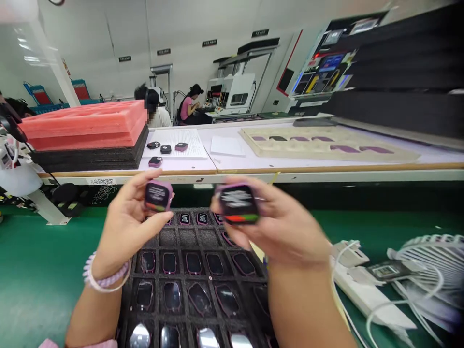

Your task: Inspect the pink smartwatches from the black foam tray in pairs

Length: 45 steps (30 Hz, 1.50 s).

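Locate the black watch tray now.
In the head view, the black watch tray is at bottom centre on the green bench, below the left hand and right hand, left of the white power strip.

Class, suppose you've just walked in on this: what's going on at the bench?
A person holds up a watch-like device in the left grip and a second device in the right grip. Both screens are lit, their text too blurred to read. Beneath the raised devices, a black tray holds rows of similar devices. Beyond, small devices lie on the shelf, right of a pink foam stack.
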Each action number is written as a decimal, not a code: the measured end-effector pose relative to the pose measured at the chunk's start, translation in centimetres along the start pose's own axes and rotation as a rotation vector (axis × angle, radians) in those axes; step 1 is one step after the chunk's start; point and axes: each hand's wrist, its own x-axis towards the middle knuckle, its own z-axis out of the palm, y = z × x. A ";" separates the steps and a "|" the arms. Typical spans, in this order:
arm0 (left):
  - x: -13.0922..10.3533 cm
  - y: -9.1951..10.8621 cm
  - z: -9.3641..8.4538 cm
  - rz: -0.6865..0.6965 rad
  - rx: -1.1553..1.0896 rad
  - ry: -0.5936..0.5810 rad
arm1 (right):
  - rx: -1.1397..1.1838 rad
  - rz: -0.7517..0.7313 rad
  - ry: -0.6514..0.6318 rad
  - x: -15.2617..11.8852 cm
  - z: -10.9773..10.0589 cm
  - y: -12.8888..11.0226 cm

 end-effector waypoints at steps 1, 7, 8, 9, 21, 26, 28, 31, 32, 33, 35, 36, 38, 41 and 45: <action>0.5 -0.5 0.3 -0.009 -0.020 0.003 | 0.034 -0.006 -0.043 0.8 0.4 0.2; 2.6 -3.8 1.5 -0.111 -0.131 0.004 | 0.118 0.023 -0.075 3.8 1.0 2.3; 2.6 -3.9 1.5 -0.123 -0.139 -0.004 | 0.108 0.016 -0.063 3.9 0.9 2.5; 2.6 -4.0 1.5 -0.132 -0.141 -0.008 | 0.098 0.008 -0.052 3.9 0.7 2.6; 2.1 -4.1 2.2 -0.144 -0.210 -0.070 | 0.044 -0.054 0.051 4.4 1.3 3.4; 2.2 -4.2 2.3 -0.161 -0.225 -0.058 | 0.045 -0.084 0.079 4.8 1.3 3.9; 2.3 -4.2 2.2 -0.169 -0.222 -0.052 | 0.039 -0.092 0.087 4.9 1.3 4.1; 2.4 -4.3 2.2 -0.178 -0.232 -0.041 | 0.037 -0.092 0.097 5.0 1.4 4.1; 2.4 -4.4 2.2 -0.183 -0.236 -0.038 | 0.039 -0.089 0.099 5.0 1.4 4.1; 2.4 -4.4 2.2 -0.187 -0.240 -0.035 | 0.040 -0.086 0.101 5.0 1.4 4.1; 2.5 -4.4 2.2 -0.194 -0.244 -0.029 | 0.040 -0.082 0.104 5.0 1.4 4.1; 2.5 -4.5 2.1 -0.196 -0.245 -0.027 | 0.038 -0.083 0.107 5.0 1.4 4.1; 2.6 -4.5 2.1 -0.199 -0.248 -0.024 | 0.035 -0.088 0.111 5.1 1.4 4.2; 2.7 -4.7 2.0 -0.210 -0.247 -0.022 | 0.033 -0.096 0.103 5.2 1.5 4.4; 2.9 -5.0 2.0 -0.220 -0.248 -0.020 | 0.035 -0.110 0.092 5.4 1.4 4.7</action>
